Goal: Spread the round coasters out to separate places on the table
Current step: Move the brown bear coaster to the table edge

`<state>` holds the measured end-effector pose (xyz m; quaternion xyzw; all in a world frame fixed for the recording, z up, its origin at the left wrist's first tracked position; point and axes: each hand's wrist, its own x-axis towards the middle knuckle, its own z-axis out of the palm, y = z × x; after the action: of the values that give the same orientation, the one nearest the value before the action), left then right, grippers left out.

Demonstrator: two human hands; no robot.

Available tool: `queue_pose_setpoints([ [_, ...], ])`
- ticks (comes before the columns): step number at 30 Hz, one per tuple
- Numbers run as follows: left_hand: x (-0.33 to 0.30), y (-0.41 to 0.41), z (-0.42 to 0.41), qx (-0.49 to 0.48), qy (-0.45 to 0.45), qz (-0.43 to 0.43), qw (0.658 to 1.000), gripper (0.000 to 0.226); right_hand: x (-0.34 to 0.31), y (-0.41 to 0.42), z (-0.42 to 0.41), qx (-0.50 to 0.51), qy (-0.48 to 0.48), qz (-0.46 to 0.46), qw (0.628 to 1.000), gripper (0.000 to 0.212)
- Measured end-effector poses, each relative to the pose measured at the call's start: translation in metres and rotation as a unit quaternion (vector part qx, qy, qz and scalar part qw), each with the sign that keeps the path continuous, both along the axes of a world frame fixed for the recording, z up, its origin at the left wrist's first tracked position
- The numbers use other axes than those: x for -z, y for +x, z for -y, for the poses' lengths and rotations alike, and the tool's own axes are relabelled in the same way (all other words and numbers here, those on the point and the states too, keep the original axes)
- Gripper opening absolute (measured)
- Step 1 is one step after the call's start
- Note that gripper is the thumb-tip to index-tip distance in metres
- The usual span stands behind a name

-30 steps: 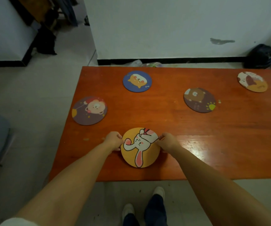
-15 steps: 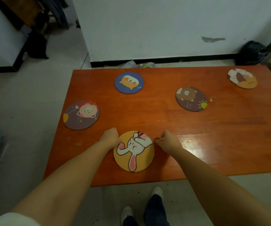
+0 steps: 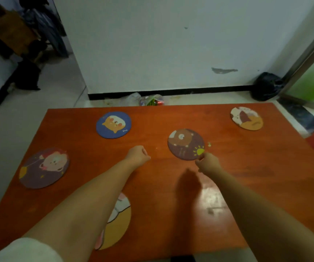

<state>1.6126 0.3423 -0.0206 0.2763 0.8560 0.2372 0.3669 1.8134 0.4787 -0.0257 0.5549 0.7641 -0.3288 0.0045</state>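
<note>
Bear coaster (image 3: pixel 185 143) touches right fingers (image 3: pixel 199 158).

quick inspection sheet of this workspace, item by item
surface: orange wooden table, glossy, glare patch near the right forearm
job's things: five round coasters, all apart: blue coaster, bear coaster, far-right coaster, purple coaster, yellow rabbit coaster partly under the left forearm
clutter: small yellow speck beside the bear coaster
hands: left hand fisted, holding nothing; right hand at the bear coaster's near edge, grip unclear
cables: nothing seen
surroundings: white wall, plastic bags and black bag on the floor
</note>
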Motion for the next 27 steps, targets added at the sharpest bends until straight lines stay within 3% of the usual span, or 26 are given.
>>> queue_pose_setpoints([
  [4, 0.007, 0.019, -0.051, -0.049, -0.018, -0.008, 0.999, 0.012, 0.003, 0.006, -0.058, -0.027, -0.017, -0.004, 0.999, 0.020],
  [9, 0.025, 0.038, -0.098, -0.112, -0.040, -0.003, 0.993, 0.030, 0.014, 0.002, -0.107, -0.053, -0.030, -0.001, 0.998, 0.012],
  [13, 0.040, 0.045, -0.120, -0.154, -0.049, -0.005, 0.987, 0.004, 0.033, -0.006, -0.128, -0.037, -0.060, 0.011, 0.997, 0.027],
  [15, 0.050, 0.044, -0.128, -0.174, -0.051, -0.014, 0.983, 0.028, 0.043, -0.011, -0.133, -0.027, -0.086, 0.010, 0.996, 0.018],
  [17, 0.056, 0.044, -0.132, -0.195, -0.051, -0.022, 0.979, 0.029, 0.051, -0.019, -0.136, -0.010, -0.102, 0.007, 0.995, 0.018],
  [20, 0.058, 0.041, -0.139, -0.234, -0.032, 0.004, 0.972, 0.014, 0.054, -0.029, -0.138, 0.019, -0.128, -0.004, 0.992, 0.028],
  [23, 0.062, 0.036, -0.139, -0.275, 0.003, 0.065, 0.959, 0.016, 0.056, -0.032, -0.137, 0.032, -0.137, -0.019, 0.990, 0.036],
  [24, 0.062, 0.036, -0.138, -0.288, 0.015, 0.085, 0.954, 0.011, 0.054, -0.032, -0.135, 0.031, -0.135, -0.026, 0.990, 0.035],
  [27, 0.058, 0.039, -0.134, -0.303, 0.033, 0.120, 0.945, 0.024, 0.046, -0.024, -0.125, -0.003, -0.102, -0.046, 0.994, 0.018],
])
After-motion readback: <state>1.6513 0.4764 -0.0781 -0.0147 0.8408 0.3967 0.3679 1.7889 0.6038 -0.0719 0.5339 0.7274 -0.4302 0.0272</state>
